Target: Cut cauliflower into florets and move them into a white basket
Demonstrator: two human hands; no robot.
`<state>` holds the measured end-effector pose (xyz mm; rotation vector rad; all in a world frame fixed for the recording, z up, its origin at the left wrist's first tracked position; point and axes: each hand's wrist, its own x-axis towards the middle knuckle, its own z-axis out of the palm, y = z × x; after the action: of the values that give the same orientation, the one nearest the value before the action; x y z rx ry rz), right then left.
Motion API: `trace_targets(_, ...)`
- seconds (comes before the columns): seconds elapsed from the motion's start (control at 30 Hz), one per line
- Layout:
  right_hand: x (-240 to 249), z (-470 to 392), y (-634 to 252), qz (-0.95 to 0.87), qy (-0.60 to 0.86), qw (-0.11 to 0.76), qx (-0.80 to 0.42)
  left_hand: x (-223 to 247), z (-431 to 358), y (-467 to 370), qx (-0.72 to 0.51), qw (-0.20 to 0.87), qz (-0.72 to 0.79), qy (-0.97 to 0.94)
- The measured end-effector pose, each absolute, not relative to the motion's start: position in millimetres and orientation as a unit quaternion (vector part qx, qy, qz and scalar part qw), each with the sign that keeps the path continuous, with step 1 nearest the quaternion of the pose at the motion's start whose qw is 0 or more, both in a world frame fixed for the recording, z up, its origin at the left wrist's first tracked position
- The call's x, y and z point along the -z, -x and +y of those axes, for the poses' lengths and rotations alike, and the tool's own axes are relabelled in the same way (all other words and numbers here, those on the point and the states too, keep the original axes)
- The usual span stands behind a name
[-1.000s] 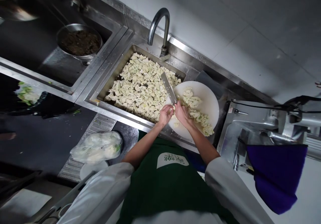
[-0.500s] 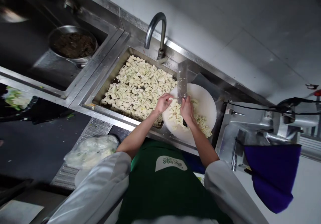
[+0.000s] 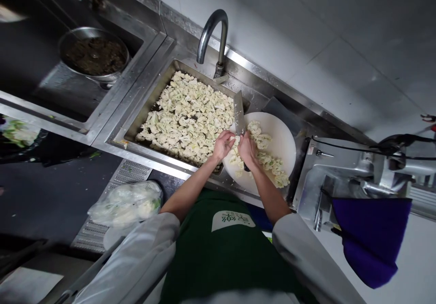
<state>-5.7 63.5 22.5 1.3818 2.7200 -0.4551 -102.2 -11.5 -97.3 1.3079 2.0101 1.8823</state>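
The right hand is clenched around the handle of a cleaver, whose blade points away from the person, over the far edge of the board. The left hand sits just beside it, fingers curled on a cauliflower piece at the blade's base. Both hands meet over the left part of the round white board. More florets lie scattered across the board to the right of the hands.

Left of the board, touching its edge, is a steel sink filled with cut cauliflower. A curved tap stands at its far rim. Further left, a metal bowl of dark matter sits in a second basin. A clear bag of greens lies on a ridged drainboard near the person's left elbow. To the right stand a steel machine and a purple cloth. The person wears a green apron and white sleeves.
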Motion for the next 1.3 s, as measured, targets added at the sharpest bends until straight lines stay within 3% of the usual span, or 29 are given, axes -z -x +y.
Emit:
trace_targets(0.33,-33,49,-11,0.88,-0.446,-0.056,0.156,98,-32,67,-0.639,-0.012,0.69,-0.34)
trace_targets(0.87,-10,34,-4,0.87,-0.467,0.002,0.158,98,-34,61,-0.622,0.009,0.703,-0.344)
trace_targets(1.07,-33,65,-20,0.864,-0.472,-0.089,0.15,94,-39,59,-0.622,-0.002,0.699,-0.353)
trace_targets(1.3,-48,79,-18,0.905,-0.403,-0.022,0.137,90,-17,51,-0.598,-0.027,0.719,-0.352)
